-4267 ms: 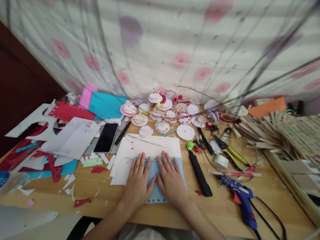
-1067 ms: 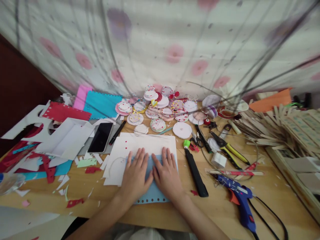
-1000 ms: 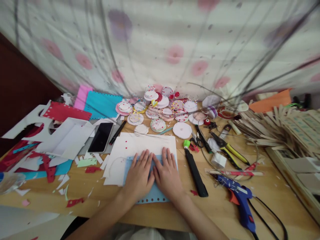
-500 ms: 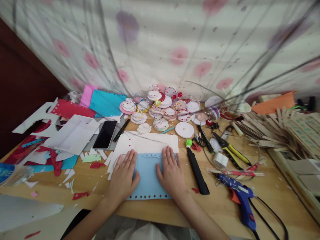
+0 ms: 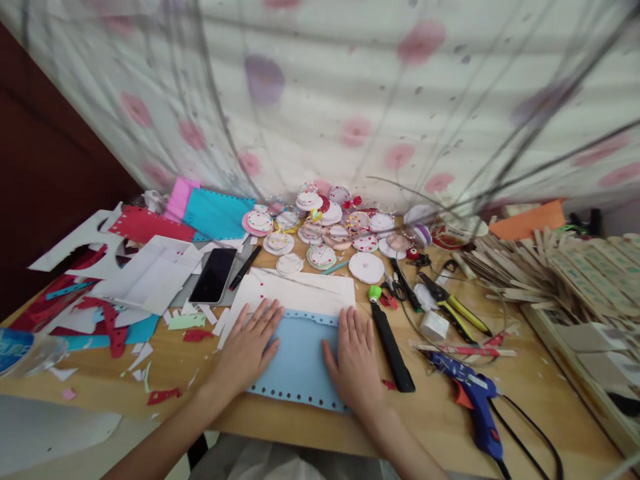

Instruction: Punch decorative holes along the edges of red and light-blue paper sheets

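A light blue paper sheet (image 5: 300, 357) with punched holes along its edges lies on a white sheet (image 5: 305, 292) near the table's front edge. My left hand (image 5: 249, 347) lies flat with fingers spread on the blue sheet's left side, partly over the white paper. My right hand (image 5: 355, 363) rests flat and open on the sheet's right side. Neither hand holds anything.
A black craft knife (image 5: 393, 343) lies right of my right hand, with pliers (image 5: 457, 308), a blue glue gun (image 5: 473, 403) and wooden sticks (image 5: 545, 267) farther right. Decorated paper discs (image 5: 325, 227) crowd the back. A phone (image 5: 213, 275) and paper scraps (image 5: 110, 313) lie left.
My hands, pressed together at the middle of the blue sheet a second ago, have slid apart to its left and right sides. The view has shifted slightly.
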`<control>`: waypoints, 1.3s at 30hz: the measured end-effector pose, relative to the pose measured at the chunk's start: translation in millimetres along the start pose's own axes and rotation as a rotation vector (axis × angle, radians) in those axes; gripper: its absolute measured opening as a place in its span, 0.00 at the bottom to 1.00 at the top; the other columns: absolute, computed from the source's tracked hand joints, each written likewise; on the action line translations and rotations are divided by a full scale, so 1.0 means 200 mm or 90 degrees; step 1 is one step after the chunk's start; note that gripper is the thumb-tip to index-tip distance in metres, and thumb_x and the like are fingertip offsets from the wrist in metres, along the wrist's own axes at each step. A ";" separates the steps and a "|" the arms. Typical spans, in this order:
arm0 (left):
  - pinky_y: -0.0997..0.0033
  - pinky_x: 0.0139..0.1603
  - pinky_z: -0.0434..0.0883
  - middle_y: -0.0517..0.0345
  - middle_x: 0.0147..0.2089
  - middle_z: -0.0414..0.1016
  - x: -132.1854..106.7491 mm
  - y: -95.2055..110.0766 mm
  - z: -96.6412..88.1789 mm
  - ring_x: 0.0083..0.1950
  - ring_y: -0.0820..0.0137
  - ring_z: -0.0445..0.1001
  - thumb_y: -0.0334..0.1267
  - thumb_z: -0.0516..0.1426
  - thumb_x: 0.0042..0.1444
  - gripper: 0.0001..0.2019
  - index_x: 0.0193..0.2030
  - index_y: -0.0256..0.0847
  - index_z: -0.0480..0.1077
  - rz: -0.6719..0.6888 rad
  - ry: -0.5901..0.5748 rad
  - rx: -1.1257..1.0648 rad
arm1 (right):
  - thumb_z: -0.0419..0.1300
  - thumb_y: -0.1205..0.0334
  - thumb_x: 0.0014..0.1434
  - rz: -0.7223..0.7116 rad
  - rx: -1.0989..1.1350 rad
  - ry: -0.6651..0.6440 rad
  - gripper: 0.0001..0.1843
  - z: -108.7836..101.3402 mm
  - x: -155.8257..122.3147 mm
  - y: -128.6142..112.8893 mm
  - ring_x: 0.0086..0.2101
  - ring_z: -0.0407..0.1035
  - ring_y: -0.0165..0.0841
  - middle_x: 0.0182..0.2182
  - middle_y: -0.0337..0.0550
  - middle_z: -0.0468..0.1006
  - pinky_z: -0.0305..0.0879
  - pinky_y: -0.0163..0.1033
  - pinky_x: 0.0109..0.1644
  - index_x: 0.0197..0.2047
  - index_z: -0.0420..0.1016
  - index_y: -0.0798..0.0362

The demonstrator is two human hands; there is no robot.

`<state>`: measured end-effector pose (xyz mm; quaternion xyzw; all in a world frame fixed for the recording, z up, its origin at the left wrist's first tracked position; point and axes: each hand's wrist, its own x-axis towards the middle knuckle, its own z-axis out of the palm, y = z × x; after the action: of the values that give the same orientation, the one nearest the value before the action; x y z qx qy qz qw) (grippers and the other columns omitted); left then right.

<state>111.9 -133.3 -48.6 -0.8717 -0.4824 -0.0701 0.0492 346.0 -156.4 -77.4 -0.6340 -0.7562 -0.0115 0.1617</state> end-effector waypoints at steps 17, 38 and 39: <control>0.51 0.64 0.55 0.28 0.62 0.62 0.36 0.05 0.10 0.65 0.54 0.59 0.30 0.45 0.58 0.22 0.59 0.22 0.60 -0.138 -0.028 -0.002 | 0.50 0.61 0.62 -0.081 0.102 -0.052 0.26 -0.10 -0.14 -0.14 0.64 0.47 0.50 0.64 0.50 0.57 0.49 0.63 0.63 0.63 0.60 0.57; 0.45 0.67 0.44 0.26 0.70 0.42 0.34 0.07 0.16 0.71 0.47 0.40 0.66 0.50 0.49 0.52 0.67 0.22 0.45 -0.125 -0.012 -0.073 | 0.49 0.64 0.63 -0.078 0.196 0.002 0.17 -0.24 -0.14 0.19 0.53 0.64 0.43 0.50 0.51 0.73 0.61 0.55 0.56 0.54 0.68 0.51; 0.45 0.67 0.44 0.26 0.70 0.42 0.34 0.07 0.17 0.71 0.47 0.39 0.66 0.51 0.48 0.52 0.67 0.22 0.45 -0.125 -0.013 -0.073 | 0.49 0.61 0.63 -0.008 0.174 0.033 0.17 -0.23 -0.16 0.23 0.50 0.66 0.44 0.48 0.53 0.72 0.63 0.55 0.53 0.53 0.68 0.52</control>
<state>162.2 -79.4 -69.9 -0.8222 -0.5613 -0.0931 -0.0127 404.8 -187.6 -50.5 -0.6006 -0.7502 0.0742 0.2664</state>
